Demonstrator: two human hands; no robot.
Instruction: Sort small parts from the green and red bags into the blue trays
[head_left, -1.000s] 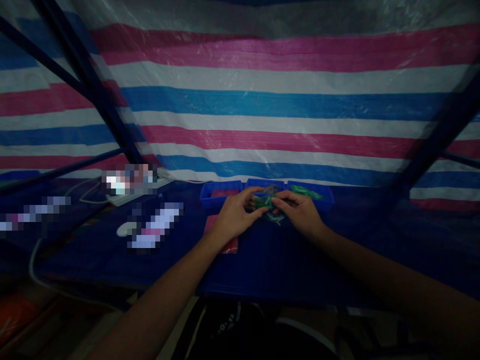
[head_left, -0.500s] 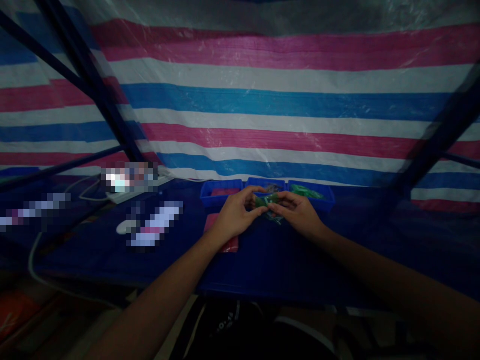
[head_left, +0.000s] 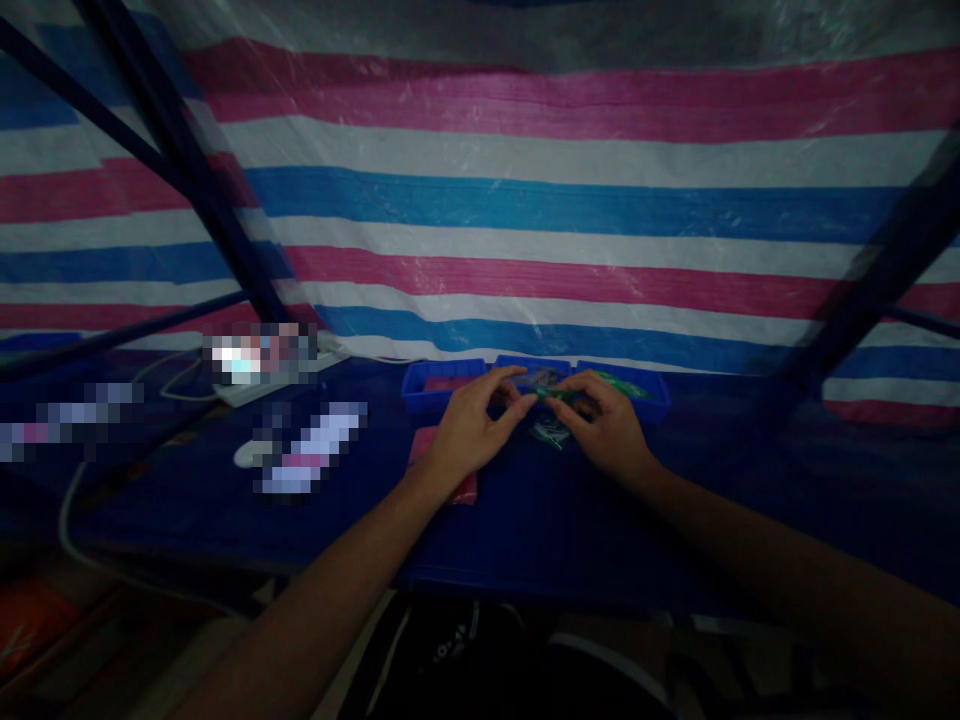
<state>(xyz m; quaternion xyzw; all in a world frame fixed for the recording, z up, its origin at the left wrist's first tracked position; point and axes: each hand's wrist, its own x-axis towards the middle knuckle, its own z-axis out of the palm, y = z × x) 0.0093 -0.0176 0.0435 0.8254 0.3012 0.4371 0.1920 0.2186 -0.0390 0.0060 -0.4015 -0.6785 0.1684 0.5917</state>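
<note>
Between my two hands is a small green piece, perhaps a plastic packet [head_left: 550, 393], seen as a narrow strip. My left hand [head_left: 474, 418] pinches its left end between thumb and fingers. At the other end, the thumb and fingers of my right hand [head_left: 609, 420] close on it. Just below, a clear, shiny thing with pale thin lines [head_left: 552, 433] lies on the table; its kind is unclear. A pinkish-red packet [head_left: 465, 491] lies partly hidden under my left wrist.
Behind my hands stand three blue trays: the left tray [head_left: 411, 390] has reddish contents, the middle tray [head_left: 501, 362] greyish ones, the right tray [head_left: 658, 398] green ones. A white oval object [head_left: 253, 455] and a power strip [head_left: 247, 393] are on the blue table [head_left: 570, 530] to the left.
The green piece has turned from showing a broad face to a narrow strip. My fingers have shifted on it, and more of the clear thing below shows.
</note>
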